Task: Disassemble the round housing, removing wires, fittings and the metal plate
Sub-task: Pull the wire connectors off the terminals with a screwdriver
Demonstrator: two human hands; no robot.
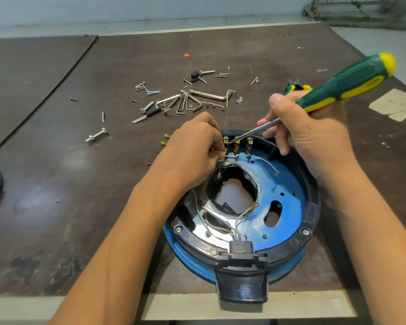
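**Wires come first as round housing is stripped on the bench**

A person works at the far rim of the round housing [311,221], which lies open side up on the dark table [80,184] with its black handle [242,287] toward the near edge. The left hand [195,146] pinches a white wire [227,157] at the leftmost of three brass terminals [237,144]. The right hand [309,132] clasps a green-and-yellow screwdriver [352,83] like a pen, its tip set against that same terminal.

The job appears to be at an early-to-middle stage. Loose screws, a bolt [96,136] and a bunch of hex keys [188,100] lie scattered beyond the housing, and two small brass connectors [164,140] rest just beside its left rim, suggesting some fittings are already out. One wire end [277,174] lies free on the blue plate [288,184].

Much seems left. Wires run to the three terminals and to the black connector block [240,248] at the near rim, the black ring keeps at least two screws [178,229], and the plate sits in place inside the housing.
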